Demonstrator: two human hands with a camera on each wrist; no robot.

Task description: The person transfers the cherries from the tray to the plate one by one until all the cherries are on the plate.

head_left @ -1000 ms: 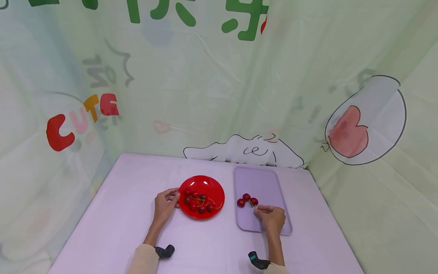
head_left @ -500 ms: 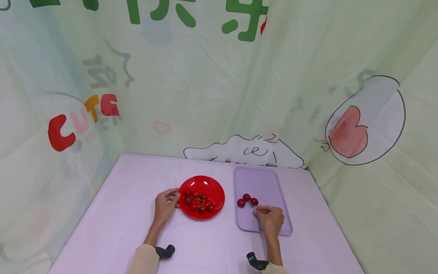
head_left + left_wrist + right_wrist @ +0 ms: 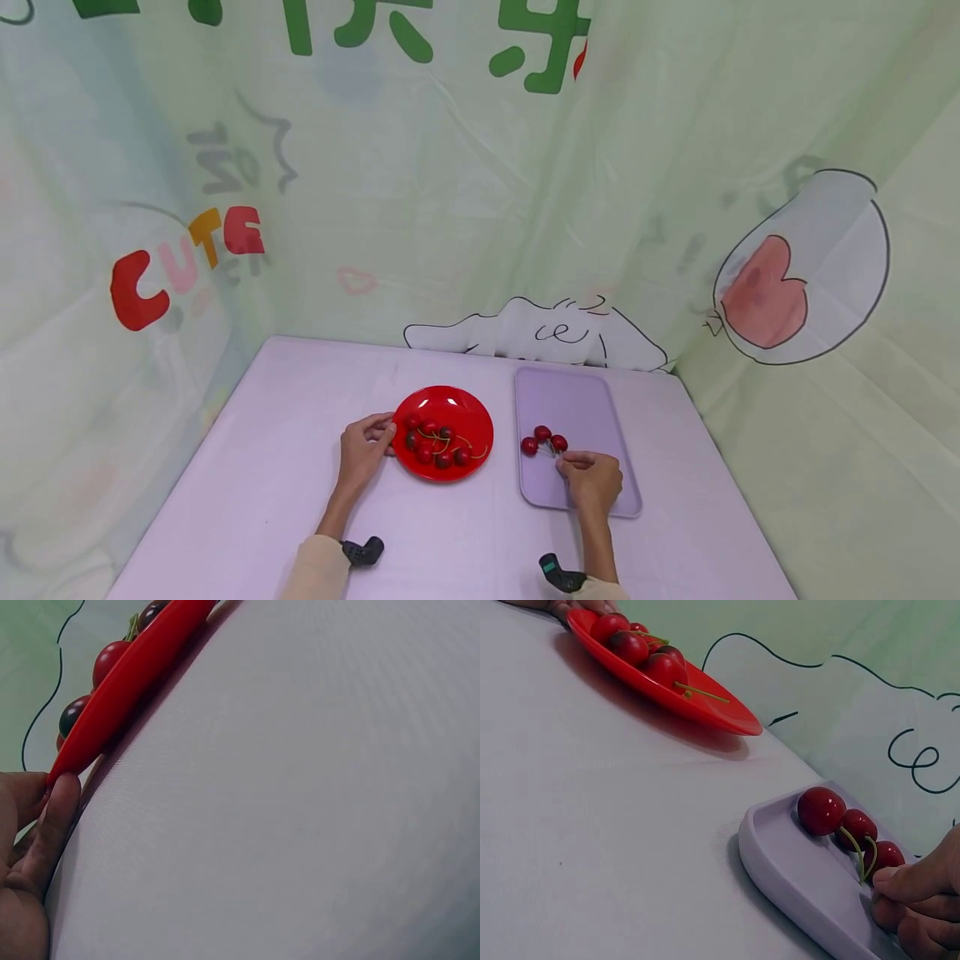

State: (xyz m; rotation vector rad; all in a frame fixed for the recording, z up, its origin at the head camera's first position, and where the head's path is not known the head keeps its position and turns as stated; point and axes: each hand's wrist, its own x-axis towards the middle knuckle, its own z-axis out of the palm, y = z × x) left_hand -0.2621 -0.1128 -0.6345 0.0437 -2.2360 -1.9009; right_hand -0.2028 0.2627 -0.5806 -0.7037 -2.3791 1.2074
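Note:
A red plate (image 3: 450,406) sits left of the table's middle, bearing several dark red cherries (image 3: 444,459) with green stems. At its left rim my left hand (image 3: 363,450) pinches the edge, the thumb (image 3: 60,802) showing against the plate's side in the left wrist view. Three more cherries (image 3: 821,811) lie close together on a pale purple tray (image 3: 566,392), their stems meeting near my right fingertips. My right hand (image 3: 594,482) is over the tray's lower part, thumb and index finger pinched together at the stems; the exact contact is partly hidden by the fingers.
A pale lilac cloth covers the table (image 3: 457,533). Printed curtains (image 3: 465,200) enclose the back and both sides. A strip of table separates plate and tray. A dark wrist device (image 3: 363,551) sits on each forearm.
My right hand has shifted very slightly left, staying at the cherry stems. My left hand and the plate hold still; the head view has tilted a little.

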